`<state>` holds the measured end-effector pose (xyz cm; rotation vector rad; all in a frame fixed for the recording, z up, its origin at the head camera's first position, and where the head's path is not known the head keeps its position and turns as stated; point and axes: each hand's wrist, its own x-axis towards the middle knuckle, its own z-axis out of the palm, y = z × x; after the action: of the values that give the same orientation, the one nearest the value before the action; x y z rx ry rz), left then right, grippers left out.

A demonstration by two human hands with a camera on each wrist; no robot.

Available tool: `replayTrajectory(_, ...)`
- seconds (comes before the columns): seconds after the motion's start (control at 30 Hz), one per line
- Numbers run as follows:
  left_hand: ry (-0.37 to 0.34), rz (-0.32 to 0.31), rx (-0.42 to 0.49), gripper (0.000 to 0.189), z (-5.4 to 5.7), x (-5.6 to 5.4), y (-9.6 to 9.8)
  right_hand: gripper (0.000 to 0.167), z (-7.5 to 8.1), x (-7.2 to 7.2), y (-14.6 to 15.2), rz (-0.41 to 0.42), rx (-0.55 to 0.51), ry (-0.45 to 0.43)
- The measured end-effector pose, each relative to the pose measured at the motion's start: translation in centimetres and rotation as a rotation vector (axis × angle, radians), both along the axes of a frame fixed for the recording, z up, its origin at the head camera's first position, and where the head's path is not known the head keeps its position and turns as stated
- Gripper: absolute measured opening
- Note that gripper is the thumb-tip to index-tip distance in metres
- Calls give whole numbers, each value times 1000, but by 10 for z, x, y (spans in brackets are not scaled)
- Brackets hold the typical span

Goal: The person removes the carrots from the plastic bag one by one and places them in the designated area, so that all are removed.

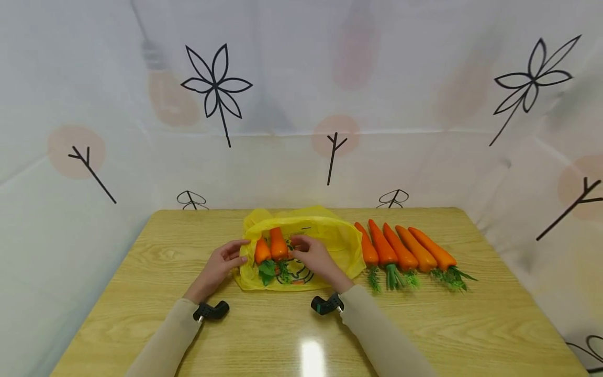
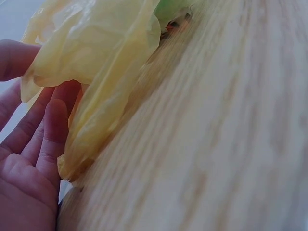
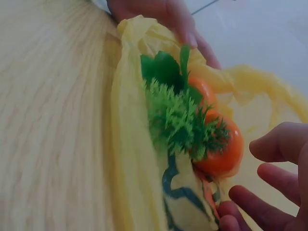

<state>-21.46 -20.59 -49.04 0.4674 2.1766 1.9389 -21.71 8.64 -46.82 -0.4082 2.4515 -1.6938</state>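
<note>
From the head view I see a yellow bag (image 1: pixel 336 242) lying on the wooden table (image 1: pixel 264 335), two carrots (image 1: pixel 279 247) inside toward its left. The left hand (image 1: pixel 218 266) is at its left edge, the right hand (image 1: pixel 321 260) at its mouth. Five loose carrots (image 1: pixel 398 248) lie rightward, the nearest right up at the bag; behind stands a printed backdrop (image 1: pixel 282 78).

On the left wrist, draped film blocks my view inside; fingers lie about it, though I can't tell whether they pinch.

On the right wrist, leafy tops (image 3: pixel 173 113) partly mask the carrots; thumb and fingers are spread beside them.
</note>
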Motion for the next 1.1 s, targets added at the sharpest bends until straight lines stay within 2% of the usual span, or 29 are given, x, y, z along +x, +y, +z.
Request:
replayTrajectory(0.3, 10, -1, -6, 49, -2, 0, 0, 46, 3, 0, -13, -53, 57, -28)
replayTrajectory(0.57, 28, -6, -20, 48, -2, 0, 0, 49, 4, 2, -18, -112, -18, -105)
replayTrajectory(0.83, 34, -11, -15, 48, 0, 0, 0, 50, 2, 4, -26, -142, -58, -91)
replayTrajectory(1.1, 22, -9, -8, 48, 1, 1, 1, 48, -1, 4, -35, -185, -39, -93)
